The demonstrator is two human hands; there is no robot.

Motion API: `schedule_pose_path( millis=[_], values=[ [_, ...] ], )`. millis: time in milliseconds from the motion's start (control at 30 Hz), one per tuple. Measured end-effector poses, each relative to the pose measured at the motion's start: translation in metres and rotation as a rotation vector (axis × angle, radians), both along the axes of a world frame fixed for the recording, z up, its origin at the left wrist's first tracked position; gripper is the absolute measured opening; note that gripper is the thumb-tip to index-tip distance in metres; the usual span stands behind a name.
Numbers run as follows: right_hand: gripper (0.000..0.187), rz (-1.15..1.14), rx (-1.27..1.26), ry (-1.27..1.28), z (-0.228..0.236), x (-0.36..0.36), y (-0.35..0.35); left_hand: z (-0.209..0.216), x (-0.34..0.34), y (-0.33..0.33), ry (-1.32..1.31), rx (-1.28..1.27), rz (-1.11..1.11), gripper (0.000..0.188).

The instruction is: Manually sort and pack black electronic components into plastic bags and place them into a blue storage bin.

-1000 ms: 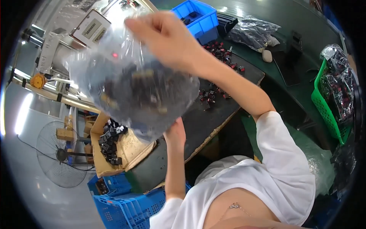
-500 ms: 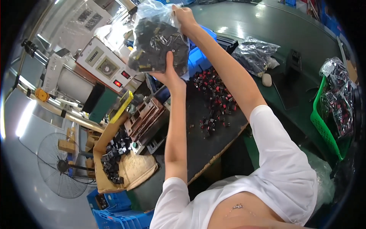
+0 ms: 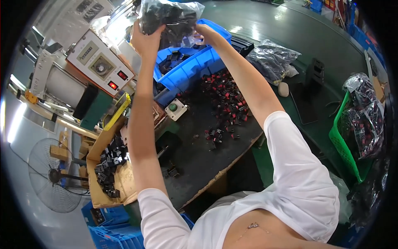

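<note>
A clear plastic bag (image 3: 176,20) full of small black parts is held up over a blue bin (image 3: 191,68). My left hand (image 3: 147,40) grips the bag's left side, with the thumb across its front. On the other side my right hand (image 3: 206,34) has its fingers closed on the bag's edge, partly hidden by the plastic. Loose black parts (image 3: 176,60) lie inside the bin beneath the bag. Just in front of the bin, many small red-and-black parts (image 3: 226,97) are spread over the dark work surface (image 3: 195,159).
To the left stand a control box (image 3: 101,64) with a dial and a cardboard box (image 3: 93,180) of black pieces. Another filled bag (image 3: 273,60), a phone (image 3: 303,103) and a green basket (image 3: 338,133) are on the right. A green button box (image 3: 175,109) sits near the middle.
The bag has tipped over and moved up and away, and the blue bin below now shows. My left hand has shifted to the bag's left side; my right hand has come down.
</note>
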State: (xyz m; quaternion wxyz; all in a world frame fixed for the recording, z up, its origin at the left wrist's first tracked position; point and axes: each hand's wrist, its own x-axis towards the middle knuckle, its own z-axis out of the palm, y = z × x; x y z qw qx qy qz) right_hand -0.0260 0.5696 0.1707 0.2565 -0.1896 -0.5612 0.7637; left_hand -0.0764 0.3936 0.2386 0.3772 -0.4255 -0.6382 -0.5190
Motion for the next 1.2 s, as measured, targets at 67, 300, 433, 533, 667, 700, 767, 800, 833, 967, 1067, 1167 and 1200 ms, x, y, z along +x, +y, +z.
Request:
schedule_pose_path(
  millis=[67, 300, 433, 533, 667, 700, 767, 800, 833, 967, 1067, 1167, 1200],
  values=[
    [0.031, 0.101, -0.011, -0.09, -0.011, 0.005, -0.006, 0.009, -0.003, 0.006, 0.011, -0.061, 0.122, 0.057],
    [0.037, 0.092, 0.049, -0.177, -0.028, -0.003, 0.027, 0.022, -0.014, 0.044, 0.048, -0.102, 0.158, 0.059],
    [0.041, 0.046, -0.024, -0.157, -0.012, -0.013, -0.007, 0.041, -0.05, 0.031, 0.385, -0.085, 0.178, 0.048],
    [0.036, 0.023, 0.119, -0.146, -0.028, -0.008, 0.024, 0.026, -0.023, 0.056, 0.29, -0.126, 0.014, 0.048],
    [0.032, 0.187, -0.432, 0.125, -0.012, -0.02, 0.011, 0.041, -0.026, 0.049, 0.453, -0.1, 0.016, 0.038],
    [0.036, 0.162, -0.479, 0.226, -0.013, -0.02, 0.002, 0.043, -0.019, 0.045, 0.437, -0.163, 0.029, 0.037],
    [0.039, 0.272, -0.676, 0.344, -0.016, -0.02, 0.003, 0.051, 0.0, 0.044, 0.42, -0.22, 0.033, 0.037],
    [0.043, 0.384, -0.874, 0.468, -0.017, -0.02, 0.004, 0.057, 0.01, 0.044, 0.425, -0.266, 0.047, 0.037],
    [0.043, 0.38, -0.874, 0.467, -0.018, -0.019, 0.005, 0.062, 0.02, 0.046, 0.43, -0.312, 0.059, 0.037],
    [0.052, 0.417, -0.672, 0.465, -0.016, -0.019, -0.011, 0.077, 0.043, 0.048, 0.478, -0.455, 0.3, 0.041],
    [0.054, 0.477, -0.661, 0.449, -0.014, -0.016, -0.008, 0.084, 0.037, 0.051, 0.324, -0.613, 0.229, 0.042],
    [0.052, 0.522, -0.617, 0.332, -0.002, -0.022, -0.025, 0.08, 0.006, 0.041, 0.443, -0.403, 0.298, 0.041],
    [0.049, 0.514, -0.548, 0.279, 0.004, -0.027, -0.038, 0.079, -0.011, 0.032, 0.445, -0.41, 0.33, 0.041]
  ],
)
